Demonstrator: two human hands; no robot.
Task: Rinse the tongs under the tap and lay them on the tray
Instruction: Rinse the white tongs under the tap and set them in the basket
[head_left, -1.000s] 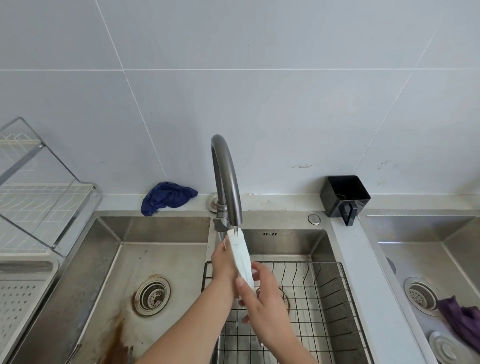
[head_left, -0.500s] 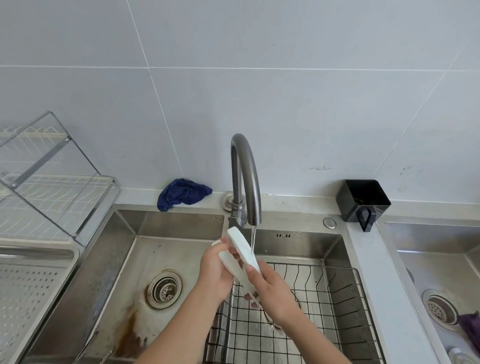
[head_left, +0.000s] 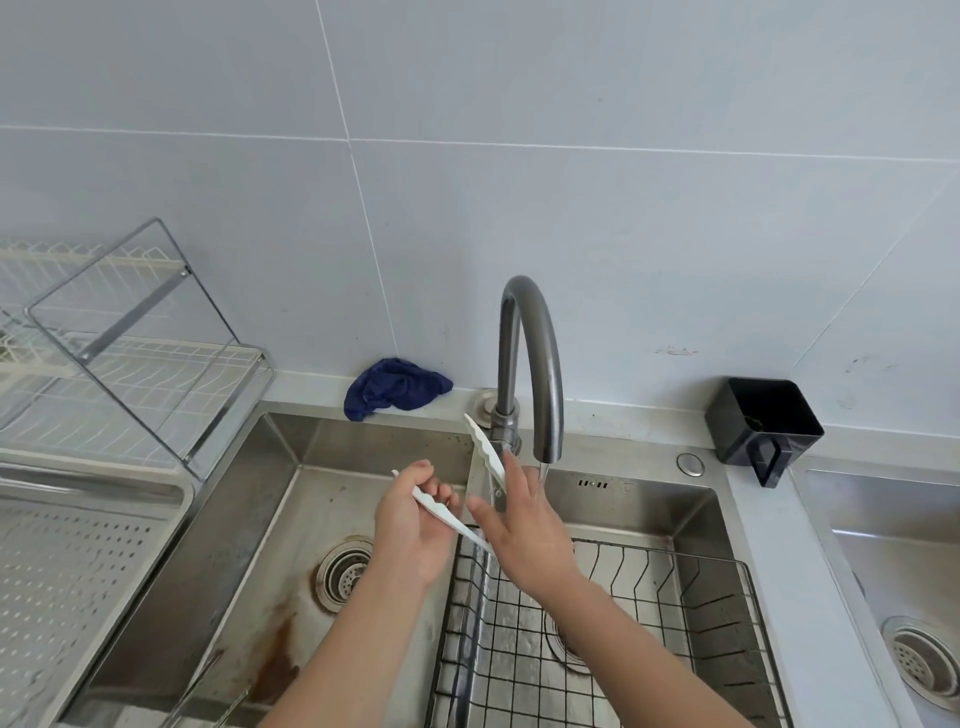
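Head view, with the tap (head_left: 530, 364) as the landmark. The white tongs (head_left: 485, 457) are held just left of the spout, spread into a wide V over the divider between the two basins. One arm points up beside the tap's base; the other slants left and low. A thin stream falls from the spout, just right of the tongs and touching the fingers of the right hand (head_left: 519, 525).

The left hand (head_left: 410, 525) is curled around the lower arm of the tongs, fingers folded over it. The right hand is flat and spread, fingers laid along the upper arm, the thumb near the hinge.

The rinse looks under way or near its end; the tongs sit beside the stream, not in it. Laying them down is not yet done. The perforated tray (head_left: 78, 561) lies far left of the tap, past the left basin, and holds nothing I can see.

The tongs are plain white plastic with scalloped inner edges and thin arms. Whether they are clean I cannot tell.
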